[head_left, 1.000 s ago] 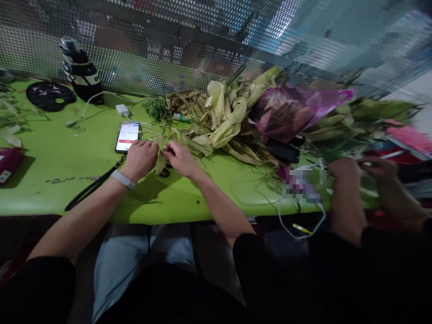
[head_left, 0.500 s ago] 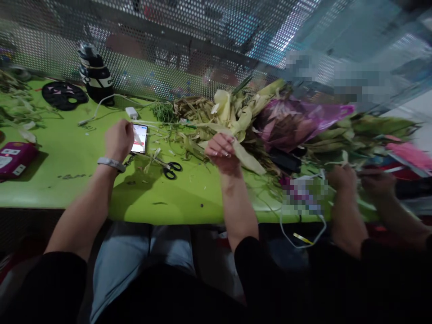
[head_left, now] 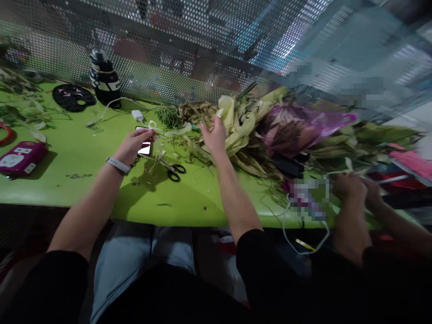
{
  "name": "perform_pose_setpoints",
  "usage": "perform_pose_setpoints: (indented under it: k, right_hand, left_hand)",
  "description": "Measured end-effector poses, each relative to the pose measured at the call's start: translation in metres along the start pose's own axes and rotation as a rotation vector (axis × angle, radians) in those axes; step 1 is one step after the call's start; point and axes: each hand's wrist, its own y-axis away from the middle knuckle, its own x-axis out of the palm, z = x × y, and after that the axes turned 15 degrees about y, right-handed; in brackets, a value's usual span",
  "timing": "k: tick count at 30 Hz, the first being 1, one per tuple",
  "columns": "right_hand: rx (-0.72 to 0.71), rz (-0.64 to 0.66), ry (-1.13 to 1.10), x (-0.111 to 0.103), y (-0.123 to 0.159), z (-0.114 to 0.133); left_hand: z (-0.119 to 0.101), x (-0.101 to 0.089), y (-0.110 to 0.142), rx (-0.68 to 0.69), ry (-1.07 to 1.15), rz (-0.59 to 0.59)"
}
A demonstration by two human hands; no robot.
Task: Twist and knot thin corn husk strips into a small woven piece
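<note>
My left hand (head_left: 133,145) is closed in a pinch on a thin pale leaf strip (head_left: 155,128), held just above a phone (head_left: 144,146) on the green table (head_left: 70,157). A white band sits on that wrist. My right hand (head_left: 213,135) reaches into the pile of pale yellow-green leaves (head_left: 236,126), fingers curled around one leaf there. Black-handled scissors (head_left: 173,171) lie on the table between my two hands.
A dark bottle (head_left: 103,78), a black disc (head_left: 74,96) and a white charger with cable (head_left: 137,114) are at the back. A purple box (head_left: 22,157) lies at left. A purple bag (head_left: 303,121) tops the leaves. Another person's hands (head_left: 354,191) work at right.
My right hand let the long leaf go and reached further back into the pile. My left hand moved right from the phone and now pinches a thin strip.
</note>
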Motion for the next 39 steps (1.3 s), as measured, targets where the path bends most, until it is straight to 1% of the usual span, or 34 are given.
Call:
perform_pose_setpoints:
  k: [1, 4, 7, 10, 13, 16, 17, 18, 20, 22, 24, 25, 27, 29, 30, 31, 32, 34, 36, 37, 39]
  right_hand:
    - [0.059, 0.0, -0.068, 0.008, 0.01, 0.008]
    - [0.078, 0.295, -0.372, 0.029, 0.04, 0.038]
    - [0.086, 0.503, -0.587, 0.044, 0.058, 0.062]
    - [0.152, 0.535, -0.622, 0.048, 0.064, 0.067]
    - [0.163, 0.583, -0.597, 0.042, 0.067, 0.063]
    - [0.156, 0.649, -0.626, 0.034, 0.068, 0.059]
    - [0.166, 0.646, -0.643, 0.031, 0.068, 0.058]
    - [0.179, 0.633, -0.659, 0.029, 0.066, 0.056]
    - [0.214, 0.581, -0.681, 0.025, 0.062, 0.05]
    - [0.24, 0.518, -0.68, 0.022, 0.056, 0.044]
    - [0.243, 0.448, -0.64, 0.017, 0.052, 0.039]
    - [0.234, 0.415, -0.606, 0.015, 0.05, 0.038]
    - [0.197, 0.366, -0.53, 0.009, 0.048, 0.037]
    - [0.151, 0.347, -0.47, 0.003, 0.048, 0.04]
    - [0.126, 0.348, -0.452, 0.0, 0.049, 0.042]
    - [0.098, 0.355, -0.44, -0.001, 0.051, 0.044]
    - [0.068, 0.367, -0.431, -0.002, 0.052, 0.046]
    - [0.012, 0.386, -0.41, -0.003, 0.055, 0.048]
    - [-0.022, 0.384, -0.386, -0.002, 0.056, 0.048]
    - [-0.026, 0.379, -0.375, -0.001, 0.056, 0.048]
    - [-0.012, 0.397, -0.356, -0.002, 0.055, 0.046]
  left_hand:
    - [0.002, 0.002, 0.001, 0.012, -0.013, 0.012]
    - [0.006, 0.007, 0.004, 0.055, -0.027, 0.052]
    - [0.009, 0.014, 0.008, 0.05, 0.005, 0.125]
    - [0.009, 0.021, 0.013, 0.005, 0.076, 0.172]
    - [0.005, 0.028, 0.017, -0.031, 0.22, 0.161]
    - [-0.003, 0.028, 0.018, -0.066, 0.361, 0.178]
    - [-0.006, 0.025, 0.017, -0.051, 0.386, 0.167]
    - [-0.008, 0.022, 0.014, -0.012, 0.379, 0.131]
    - [-0.011, 0.013, 0.007, 0.052, 0.364, 0.059]
    - [-0.01, 0.005, -0.001, 0.07, 0.373, 0.013]
    - [-0.006, 0.001, -0.006, 0.106, 0.284, -0.021]
    - [-0.004, 0.001, -0.007, 0.168, 0.227, -0.05]
    - [0.001, 0.005, -0.004, 0.388, 0.055, -0.1]
    - [0.004, 0.013, 0.003, 0.559, -0.117, -0.063]
    - [0.005, 0.018, 0.007, 0.599, -0.187, 0.0]
    - [0.007, 0.022, 0.012, 0.607, -0.245, 0.087]
    - [0.008, 0.026, 0.016, 0.578, -0.283, 0.186]
    - [0.012, 0.031, 0.022, 0.4, -0.251, 0.347]
    - [0.015, 0.033, 0.025, 0.288, -0.163, 0.398]
    - [0.016, 0.033, 0.024, 0.254, -0.124, 0.398]
    - [0.017, 0.032, 0.022, 0.224, -0.077, 0.363]
